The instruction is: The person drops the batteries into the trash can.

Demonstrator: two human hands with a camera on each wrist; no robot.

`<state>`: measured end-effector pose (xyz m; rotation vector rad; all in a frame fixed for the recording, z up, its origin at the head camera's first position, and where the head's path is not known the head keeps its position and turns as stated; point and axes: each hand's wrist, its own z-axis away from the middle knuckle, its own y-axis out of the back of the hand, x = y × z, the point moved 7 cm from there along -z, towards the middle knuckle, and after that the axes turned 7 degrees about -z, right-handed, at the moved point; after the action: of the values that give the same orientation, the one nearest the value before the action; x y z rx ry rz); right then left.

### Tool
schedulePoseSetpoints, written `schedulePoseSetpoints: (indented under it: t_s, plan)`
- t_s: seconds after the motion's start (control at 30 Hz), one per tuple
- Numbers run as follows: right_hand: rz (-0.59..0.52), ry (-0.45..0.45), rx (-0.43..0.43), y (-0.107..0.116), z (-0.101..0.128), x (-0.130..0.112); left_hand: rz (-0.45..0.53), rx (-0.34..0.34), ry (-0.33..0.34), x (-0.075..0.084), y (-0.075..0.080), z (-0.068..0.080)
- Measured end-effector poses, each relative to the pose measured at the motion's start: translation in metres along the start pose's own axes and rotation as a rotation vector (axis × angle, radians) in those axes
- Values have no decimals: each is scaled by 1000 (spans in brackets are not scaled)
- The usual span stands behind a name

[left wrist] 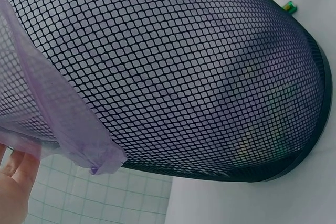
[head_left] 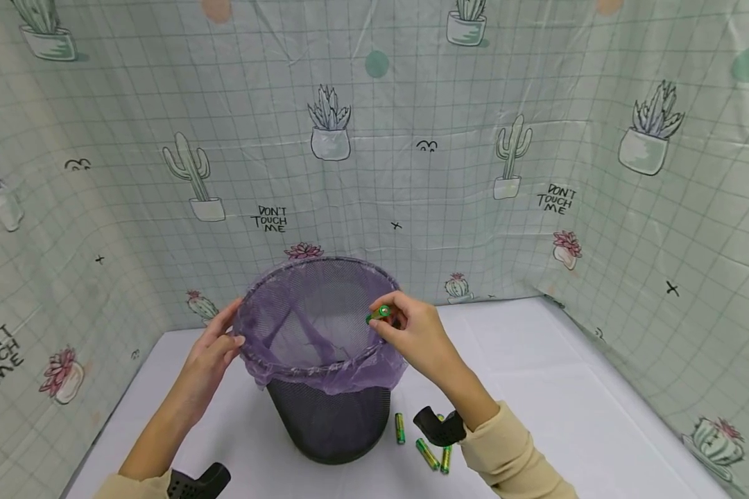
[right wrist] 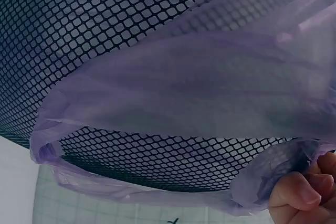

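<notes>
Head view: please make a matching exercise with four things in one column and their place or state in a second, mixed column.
Things:
1. left hand
2. right hand
3. purple bag
4. loose batteries

Places or states:
A. lines the black mesh bin
B. lie on the white table
C. touches the bin's left rim
D. pinches a green battery over the bin

Pairs: 1-C, 2-D, 3-A, 4-B
</notes>
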<state>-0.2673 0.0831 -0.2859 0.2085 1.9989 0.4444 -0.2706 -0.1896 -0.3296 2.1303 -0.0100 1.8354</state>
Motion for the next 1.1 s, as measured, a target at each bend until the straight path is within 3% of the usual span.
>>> schedulePoseSetpoints:
  t_s: [1.1]
  plan:
    - [33, 17, 40, -2, -2, -2, 26, 6, -33, 3, 0, 0]
